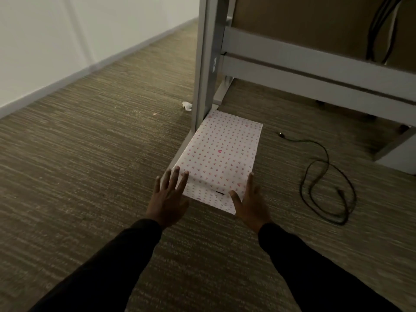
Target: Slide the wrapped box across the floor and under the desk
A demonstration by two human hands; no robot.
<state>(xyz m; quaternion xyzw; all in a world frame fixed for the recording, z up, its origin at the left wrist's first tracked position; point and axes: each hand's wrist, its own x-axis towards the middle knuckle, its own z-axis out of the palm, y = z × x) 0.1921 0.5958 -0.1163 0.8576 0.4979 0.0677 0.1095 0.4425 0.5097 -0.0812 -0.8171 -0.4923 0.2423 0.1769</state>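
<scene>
Standing nearby, I judge the push mostly done: the one wrapped box [221, 152] lies on the carpet [90, 154], its far end beside the desk leg [204, 64], its near end not yet under. Left hand [167, 199] and right hand [251, 202] press it, open-palmed. One cable [326, 176], one paper scrap [187, 105].

Carpet [90, 154] (wrapped box [221, 152], cable [326, 176])

The wrapped box [221, 154] lies on the carpet [90, 154] beside the desk leg [203, 64], cable [326, 176] to its right.
</scene>
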